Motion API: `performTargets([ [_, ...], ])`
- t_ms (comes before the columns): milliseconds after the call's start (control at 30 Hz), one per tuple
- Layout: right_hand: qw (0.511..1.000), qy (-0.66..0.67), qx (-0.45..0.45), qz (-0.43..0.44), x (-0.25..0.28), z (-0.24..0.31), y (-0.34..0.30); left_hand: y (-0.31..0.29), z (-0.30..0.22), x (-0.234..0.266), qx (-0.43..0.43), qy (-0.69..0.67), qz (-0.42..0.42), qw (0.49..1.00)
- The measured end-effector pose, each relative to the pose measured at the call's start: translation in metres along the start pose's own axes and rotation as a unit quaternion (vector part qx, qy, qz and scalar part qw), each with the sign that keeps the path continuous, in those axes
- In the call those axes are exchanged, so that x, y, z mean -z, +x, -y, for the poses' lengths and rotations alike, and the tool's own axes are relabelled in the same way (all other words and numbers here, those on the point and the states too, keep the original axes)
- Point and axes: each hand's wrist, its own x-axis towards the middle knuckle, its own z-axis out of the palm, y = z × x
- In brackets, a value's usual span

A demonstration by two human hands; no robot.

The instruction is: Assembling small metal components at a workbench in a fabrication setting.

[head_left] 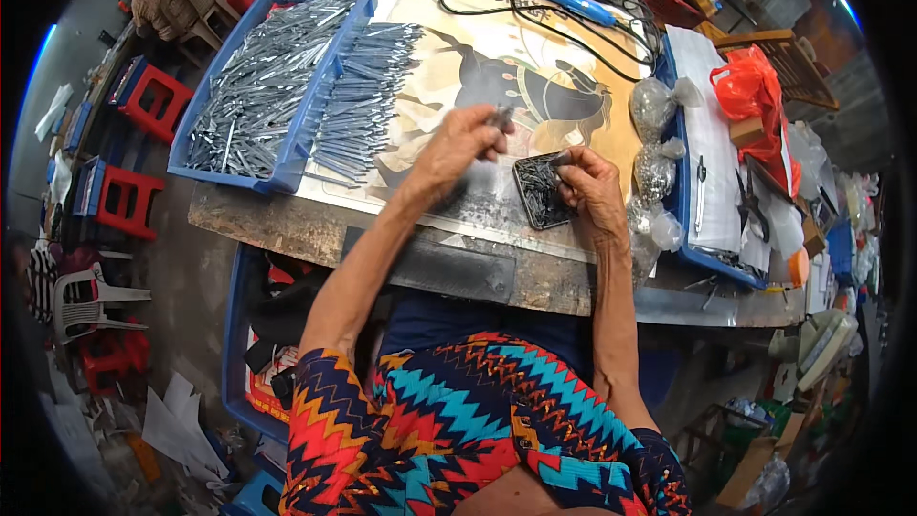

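Note:
My left hand is raised over the printed sheet, fingers curled together round a small greyish piece that is smeared by motion. To its right, my right hand reaches the right rim of a small dark tray. Its thumb and fingers are pinched together, and whatever lies between them is too small to make out. Small dark metal parts fill the tray. Left of my hands, slim grey metal pieces lie in stacked rows beside a blue bin heaped with similar loose pieces.
A blue electric screwdriver with a black cord lies at the back. Knotted clear bags of small parts line the right side. Beyond them stands a blue tray with pliers and a red bag. Red stools stand left.

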Motion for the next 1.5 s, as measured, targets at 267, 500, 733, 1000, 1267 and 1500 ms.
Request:
performTargets([
  [267,0.999,-0.024,0.01,0.034,-0.003,-0.001,0.004,0.06,0.0,0.092,-0.181,0.361,-0.197,0.893],
  [500,0.999,-0.046,0.01,-0.003,-0.003,-0.001,0.001,0.097,0.02,0.158,-0.303,0.576,-0.251,0.717],
  [733,0.997,-0.078,0.026,-0.011,-0.009,-0.002,0.002,0.113,0.041,0.19,-0.246,0.658,-0.267,0.66],
  [1000,0.995,-0.073,0.059,-0.017,-0.01,-0.008,0.002,0.099,0.04,0.174,-0.297,0.615,-0.31,0.662],
  [1267,0.993,-0.087,0.08,-0.022,-0.008,-0.009,0.002,0.011,-0.028,0.164,-0.283,0.404,-0.335,0.803],
  [1500,0.992,-0.109,0.069,-0.012,-0.013,-0.007,0.0,-0.079,-0.038,0.269,-0.036,0.586,-0.421,0.692],
])
